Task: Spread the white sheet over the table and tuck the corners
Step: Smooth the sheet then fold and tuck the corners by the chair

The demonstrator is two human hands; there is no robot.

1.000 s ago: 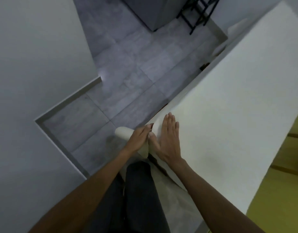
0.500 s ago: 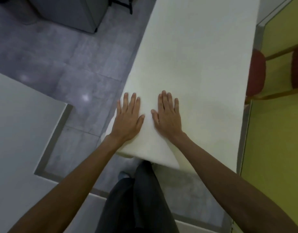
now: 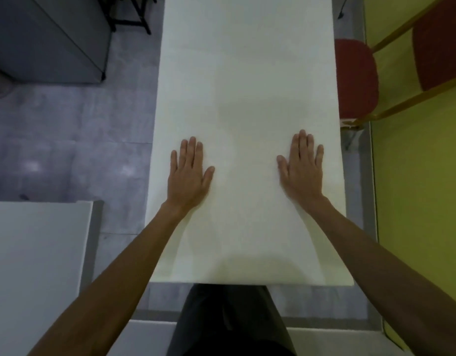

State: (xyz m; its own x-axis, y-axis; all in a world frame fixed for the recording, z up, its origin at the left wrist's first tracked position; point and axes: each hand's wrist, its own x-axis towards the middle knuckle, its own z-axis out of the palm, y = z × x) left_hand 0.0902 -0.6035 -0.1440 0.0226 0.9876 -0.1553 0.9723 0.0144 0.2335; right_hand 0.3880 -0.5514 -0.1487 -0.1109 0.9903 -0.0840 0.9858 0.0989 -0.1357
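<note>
Fingers (image 3: 192, 150) of the left hand (image 3: 189, 176) lie straight and close together, released and grasping nothing, the palm pressed flat on the white sheet (image 3: 247, 86). That sheet is the landmark: it lies smooth over the whole top of the long desk (image 3: 247, 283), reaching from the near edge in front of the person to the far end at the top of the view, with no bare desk showing. Well left of the sheet, a grey cabinet (image 3: 47, 39) stands on the grey tiled floor (image 3: 67, 140), and a white surface (image 3: 36, 253) sits nearer the person. The left hand is near the sheet's left edge. Across the sheet's middle, well apart from it, the right hand (image 3: 302, 173) rests near the right edge, also palm down, fingers extended and holding nothing. Both bare forearms stretch forward over the near part of the sheet. Just right of the sheet stands a red chair (image 3: 355, 78) with a yellowish frame, against a yellow-green wall (image 3: 422, 188). No containers show.
</note>
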